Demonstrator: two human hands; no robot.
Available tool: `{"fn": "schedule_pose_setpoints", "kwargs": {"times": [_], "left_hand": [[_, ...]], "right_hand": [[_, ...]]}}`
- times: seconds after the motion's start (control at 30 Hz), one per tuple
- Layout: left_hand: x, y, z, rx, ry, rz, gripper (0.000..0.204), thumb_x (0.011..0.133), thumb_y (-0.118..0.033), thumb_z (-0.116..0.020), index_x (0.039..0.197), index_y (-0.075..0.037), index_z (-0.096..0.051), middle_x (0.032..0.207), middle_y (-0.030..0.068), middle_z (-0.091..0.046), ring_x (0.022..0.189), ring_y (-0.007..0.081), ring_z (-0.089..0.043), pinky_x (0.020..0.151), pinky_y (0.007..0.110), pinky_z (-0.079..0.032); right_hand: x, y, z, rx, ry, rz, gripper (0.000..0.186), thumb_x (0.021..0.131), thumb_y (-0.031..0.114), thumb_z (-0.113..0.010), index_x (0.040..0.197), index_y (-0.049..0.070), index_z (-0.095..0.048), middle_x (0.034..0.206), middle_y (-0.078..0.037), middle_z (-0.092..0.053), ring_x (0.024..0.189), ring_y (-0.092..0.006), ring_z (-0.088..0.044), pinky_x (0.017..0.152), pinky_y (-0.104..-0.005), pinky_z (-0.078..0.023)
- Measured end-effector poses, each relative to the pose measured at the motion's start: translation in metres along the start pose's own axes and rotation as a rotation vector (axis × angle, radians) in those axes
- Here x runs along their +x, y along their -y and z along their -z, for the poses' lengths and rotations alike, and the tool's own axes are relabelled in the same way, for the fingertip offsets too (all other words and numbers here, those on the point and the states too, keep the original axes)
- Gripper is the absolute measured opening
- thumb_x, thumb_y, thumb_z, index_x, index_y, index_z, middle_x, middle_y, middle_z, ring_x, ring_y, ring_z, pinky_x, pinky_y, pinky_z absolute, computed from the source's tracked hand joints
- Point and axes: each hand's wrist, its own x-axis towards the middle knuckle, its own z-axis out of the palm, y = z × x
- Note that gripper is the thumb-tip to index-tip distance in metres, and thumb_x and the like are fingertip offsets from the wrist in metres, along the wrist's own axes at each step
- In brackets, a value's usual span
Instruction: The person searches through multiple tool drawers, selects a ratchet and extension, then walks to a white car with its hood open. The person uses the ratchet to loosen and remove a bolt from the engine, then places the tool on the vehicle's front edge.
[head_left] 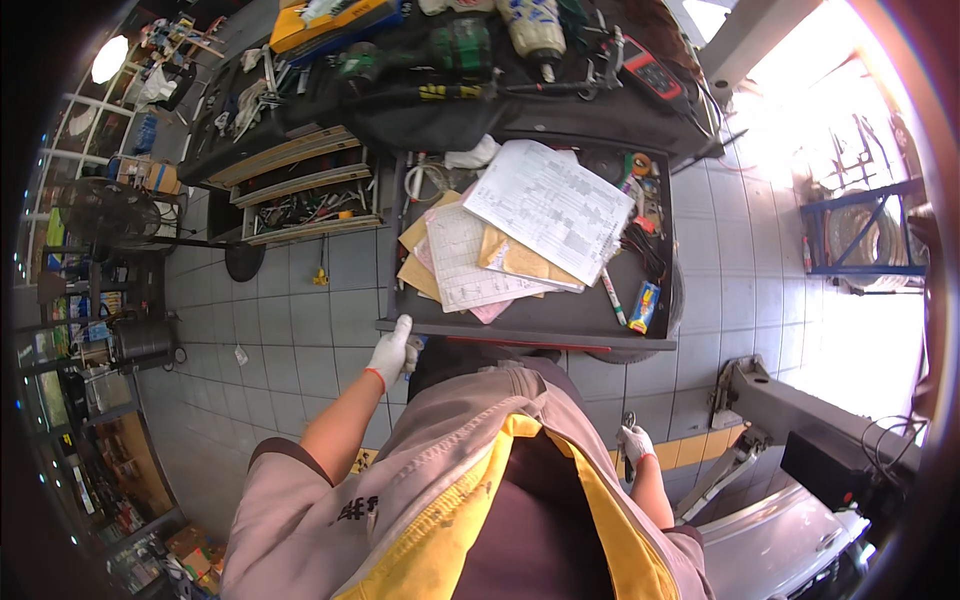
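Left hand: the white-gloved left hand is closed over the near left corner of the dark, shallow metal drawer pulled out of the tool cart; fingers curl over the front lip.
Right hand: the white-gloved right hand hangs low by the person's hip, gripping a slim metal hand tool whose shaft points up out of the fist; what kind of tool it is cannot be told.
Key relation: the drawer lies straight ahead of the person, its long axis running left to right; the left hand is on it, the right hand well apart, below and to the right of the front edge.
Drawer contents: a loose stack of white printed sheets over tan paper envelopes, a white marker pen and a small blue and yellow packet near the right front, a roll of tape and dark cables at the right side.
Cart top: a green cordless drill, a red handheld meter, a yellow case.
Second cart: further left, open drawers hold hand tools.
Floor: grey tiles.
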Motion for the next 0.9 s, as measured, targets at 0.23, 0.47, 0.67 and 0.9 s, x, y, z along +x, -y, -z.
{"fn": "schedule_pose_setpoints", "kwargs": {"times": [0.23,0.47,0.67,0.9], "left_hand": [[0.015,-0.065,-0.025,-0.204,0.168,-0.244,0.069,0.102,-0.065,-0.053,0.083,-0.001,-0.069,0.063,0.0048,-0.061,0.050,0.0186,-0.058,0.053,0.034,-0.046],[0.047,-0.112,-0.017,0.655,0.373,-0.882,0.044,0.097,-0.044,-0.063,0.113,-0.003,-0.071,0.107,0.0202,-0.076,0.104,0.0379,-0.072,0.091,0.046,-0.055],[0.021,-0.086,0.057,0.675,0.478,-1.102,0.055,0.095,-0.053,-0.068,0.123,-0.007,-0.069,0.134,0.0156,-0.063,0.128,0.0347,-0.058,0.107,0.046,-0.045],[0.036,-0.085,0.157,0.468,0.178,-0.940,0.036,0.098,-0.039,-0.064,0.093,-0.004,-0.072,0.092,0.0151,-0.069,0.092,0.0361,-0.063,0.086,0.042,-0.050]], "right_hand": [[-0.053,0.071,-0.054,-0.361,-0.021,0.254,0.021,0.100,0.027,-0.065,0.100,0.006,-0.067,0.073,-0.003,-0.064,0.061,-0.0128,-0.058,0.054,-0.0312,-0.045],[-0.146,0.286,-0.203,-0.861,0.048,0.590,0.040,0.099,0.033,-0.063,0.116,-0.002,-0.068,0.087,-0.018,-0.073,0.079,-0.0261,-0.070,0.074,-0.0391,-0.053],[-0.234,0.408,-0.344,-1.096,0.357,0.895,0.042,0.101,0.036,-0.060,0.133,0.009,-0.063,0.108,-0.026,-0.073,0.106,-0.0464,-0.068,0.089,-0.0500,-0.054],[-0.236,0.497,-0.453,-1.181,0.682,1.033,0.040,0.099,0.020,-0.066,0.135,0.003,-0.062,0.115,-0.021,-0.072,0.107,-0.0349,-0.071,0.095,-0.0410,-0.055]]}}
